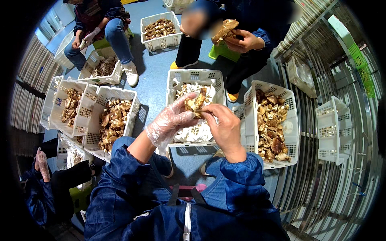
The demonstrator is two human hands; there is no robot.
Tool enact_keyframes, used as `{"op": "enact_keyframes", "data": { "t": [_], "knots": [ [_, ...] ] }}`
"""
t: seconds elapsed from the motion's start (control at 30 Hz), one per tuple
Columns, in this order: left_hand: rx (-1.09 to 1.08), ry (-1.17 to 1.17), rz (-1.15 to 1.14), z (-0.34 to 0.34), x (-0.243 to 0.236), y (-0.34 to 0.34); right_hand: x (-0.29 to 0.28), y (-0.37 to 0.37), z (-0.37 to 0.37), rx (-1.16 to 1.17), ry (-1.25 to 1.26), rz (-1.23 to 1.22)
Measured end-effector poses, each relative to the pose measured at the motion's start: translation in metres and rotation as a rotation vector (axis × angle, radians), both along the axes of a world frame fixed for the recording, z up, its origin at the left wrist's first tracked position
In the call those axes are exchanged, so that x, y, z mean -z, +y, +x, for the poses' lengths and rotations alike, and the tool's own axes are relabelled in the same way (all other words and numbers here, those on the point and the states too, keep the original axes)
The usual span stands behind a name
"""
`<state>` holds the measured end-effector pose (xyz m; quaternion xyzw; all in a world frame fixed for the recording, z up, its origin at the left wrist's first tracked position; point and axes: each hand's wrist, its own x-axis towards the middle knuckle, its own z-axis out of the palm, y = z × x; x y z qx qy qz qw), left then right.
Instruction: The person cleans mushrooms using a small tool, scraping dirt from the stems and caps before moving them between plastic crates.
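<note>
The left fingers [185, 117] hold a mushroom [194, 105], longways pointing away; the right fingers [214, 109] pinch its near right edge.

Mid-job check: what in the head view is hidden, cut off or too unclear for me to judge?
In the head view:
Held mushroom, palm side: covered by the gloved left hand.
Whatever the right hand may pinch besides the mushroom: hidden by its own grip.
Middle crate, floor: buried under white pieces.
Co-worker at lower left: partly cut off by the dark fisheye rim.
</note>
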<state>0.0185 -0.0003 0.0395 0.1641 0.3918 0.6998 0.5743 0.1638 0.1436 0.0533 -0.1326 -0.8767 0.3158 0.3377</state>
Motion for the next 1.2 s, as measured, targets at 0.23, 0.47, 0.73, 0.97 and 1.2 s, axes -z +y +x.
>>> {"op": "enact_keyframes", "data": {
  "t": [0.23, 0.47, 0.73, 0.97, 1.2],
  "knots": [
    [-0.075, 0.148, 0.012, 0.004, 0.007, 0.0, 0.005, -0.002, -0.002, -0.038, -0.003, 0.066],
    [-0.091, 0.198, 0.0, 0.003, 0.011, -0.003, 0.005, -0.003, -0.003, -0.071, -0.002, 0.007],
    [-0.121, 0.259, -0.023, 0.005, 0.013, -0.003, 0.01, -0.009, -0.007, -0.026, -0.017, 0.071],
    [-0.06, 0.136, -0.046, 0.005, 0.008, -0.003, 0.007, -0.01, -0.004, 0.069, -0.072, 0.099],
    [0.032, 0.021, -0.05, 0.005, -0.008, -0.01, 0.006, 0.006, -0.004, 0.142, -0.002, 0.1]
  ]
}}
